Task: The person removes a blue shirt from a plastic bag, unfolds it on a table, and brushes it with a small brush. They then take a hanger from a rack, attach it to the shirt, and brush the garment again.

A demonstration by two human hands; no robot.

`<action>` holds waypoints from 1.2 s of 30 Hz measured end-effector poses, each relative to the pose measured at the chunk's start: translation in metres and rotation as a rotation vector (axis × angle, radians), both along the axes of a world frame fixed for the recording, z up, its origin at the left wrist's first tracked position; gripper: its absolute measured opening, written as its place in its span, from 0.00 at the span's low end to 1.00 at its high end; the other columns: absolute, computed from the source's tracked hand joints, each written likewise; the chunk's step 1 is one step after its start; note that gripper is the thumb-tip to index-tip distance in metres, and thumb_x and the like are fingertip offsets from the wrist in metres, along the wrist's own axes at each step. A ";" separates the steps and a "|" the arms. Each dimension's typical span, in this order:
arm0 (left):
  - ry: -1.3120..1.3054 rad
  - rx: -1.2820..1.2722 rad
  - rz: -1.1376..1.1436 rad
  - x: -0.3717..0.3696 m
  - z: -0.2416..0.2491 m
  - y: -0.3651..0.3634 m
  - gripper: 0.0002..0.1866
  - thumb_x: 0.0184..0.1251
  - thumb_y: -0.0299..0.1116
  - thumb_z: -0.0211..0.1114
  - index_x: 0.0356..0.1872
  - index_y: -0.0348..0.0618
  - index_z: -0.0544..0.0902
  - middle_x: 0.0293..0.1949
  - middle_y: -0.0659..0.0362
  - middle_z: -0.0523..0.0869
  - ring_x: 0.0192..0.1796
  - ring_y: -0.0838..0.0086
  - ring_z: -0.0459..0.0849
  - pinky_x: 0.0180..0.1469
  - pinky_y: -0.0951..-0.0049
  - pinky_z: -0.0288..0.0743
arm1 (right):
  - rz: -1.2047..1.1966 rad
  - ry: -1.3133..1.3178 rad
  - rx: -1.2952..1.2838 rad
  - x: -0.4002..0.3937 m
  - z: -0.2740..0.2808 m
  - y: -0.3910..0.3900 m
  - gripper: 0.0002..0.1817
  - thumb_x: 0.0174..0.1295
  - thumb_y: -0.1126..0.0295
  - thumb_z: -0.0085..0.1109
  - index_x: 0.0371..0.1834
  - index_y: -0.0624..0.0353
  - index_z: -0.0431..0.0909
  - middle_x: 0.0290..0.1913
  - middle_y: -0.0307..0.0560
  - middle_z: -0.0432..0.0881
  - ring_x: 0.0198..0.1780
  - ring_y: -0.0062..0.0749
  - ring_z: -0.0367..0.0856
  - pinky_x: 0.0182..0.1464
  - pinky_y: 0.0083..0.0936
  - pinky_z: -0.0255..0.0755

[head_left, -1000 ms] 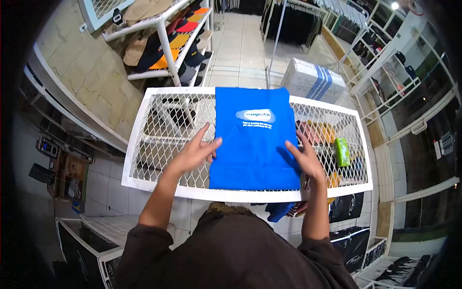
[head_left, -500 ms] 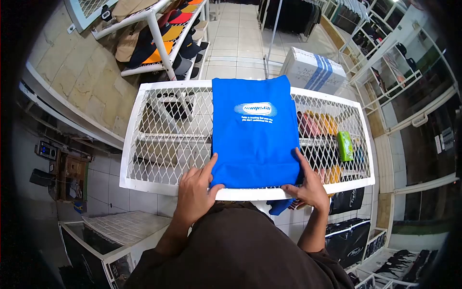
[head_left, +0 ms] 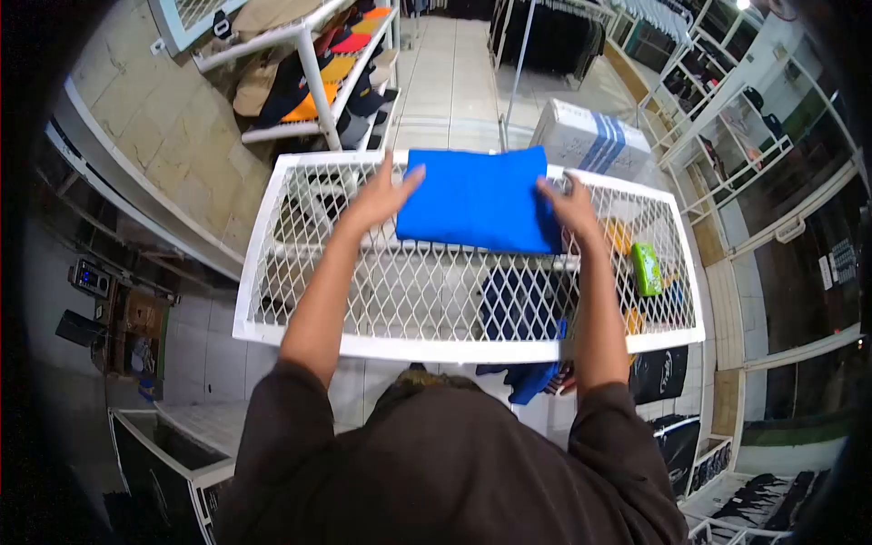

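A blue cloth, folded into a wide rectangle with no print showing, lies on the far half of the white mesh table. At its left edge is my left hand, fingers apart, thumb over the cloth's upper left part. My right hand is at the right edge, its thumb close to the upper right corner and its fingers spread and slightly bent. Neither hand is closed on the cloth.
A green packet lies on the mesh at the right. Beyond the table stands a white box with blue stripes. A rack of caps is at the upper left. Dark blue cloth shows below the table's front edge.
The blue cloth's near part has been folded away from me, covering the white print and leaving the near mesh bare. Both hands have moved from the table's front edge to the far side.
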State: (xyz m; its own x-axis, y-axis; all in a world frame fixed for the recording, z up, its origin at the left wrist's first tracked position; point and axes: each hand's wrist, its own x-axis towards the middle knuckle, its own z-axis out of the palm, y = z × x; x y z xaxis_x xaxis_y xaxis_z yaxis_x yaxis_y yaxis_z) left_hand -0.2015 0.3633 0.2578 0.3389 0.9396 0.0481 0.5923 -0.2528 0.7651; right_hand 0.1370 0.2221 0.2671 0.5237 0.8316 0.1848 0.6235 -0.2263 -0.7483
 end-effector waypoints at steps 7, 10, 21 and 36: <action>-0.190 0.040 -0.123 -0.040 0.017 -0.110 0.43 0.73 0.37 0.69 0.84 0.50 0.56 0.32 0.59 0.83 0.33 0.76 0.79 0.45 0.71 0.77 | 0.091 0.292 0.170 -0.040 -0.019 -0.094 0.44 0.65 0.66 0.72 0.80 0.66 0.57 0.31 0.40 0.80 0.33 0.22 0.78 0.39 0.23 0.75; -0.211 0.211 -0.081 -0.026 0.028 -0.089 0.35 0.71 0.29 0.66 0.78 0.46 0.67 0.30 0.54 0.85 0.35 0.67 0.85 0.44 0.64 0.78 | 0.015 0.114 0.180 -0.046 0.017 -0.068 0.38 0.70 0.67 0.65 0.79 0.63 0.58 0.30 0.45 0.80 0.33 0.29 0.80 0.41 0.26 0.75; -0.112 0.205 0.100 -0.026 0.099 -0.144 0.23 0.79 0.32 0.56 0.72 0.39 0.70 0.40 0.47 0.86 0.40 0.57 0.86 0.49 0.59 0.78 | -0.048 -0.068 0.126 -0.083 0.080 -0.102 0.28 0.75 0.66 0.54 0.76 0.58 0.63 0.36 0.68 0.86 0.40 0.67 0.86 0.47 0.53 0.76; -0.546 -0.429 -0.334 -0.083 0.094 -0.246 0.38 0.79 0.29 0.62 0.83 0.40 0.52 0.67 0.42 0.79 0.65 0.69 0.79 0.65 0.70 0.74 | 0.264 0.438 0.130 -0.103 0.053 -0.214 0.37 0.70 0.71 0.54 0.82 0.60 0.53 0.44 0.49 0.86 0.38 0.22 0.76 0.43 0.21 0.70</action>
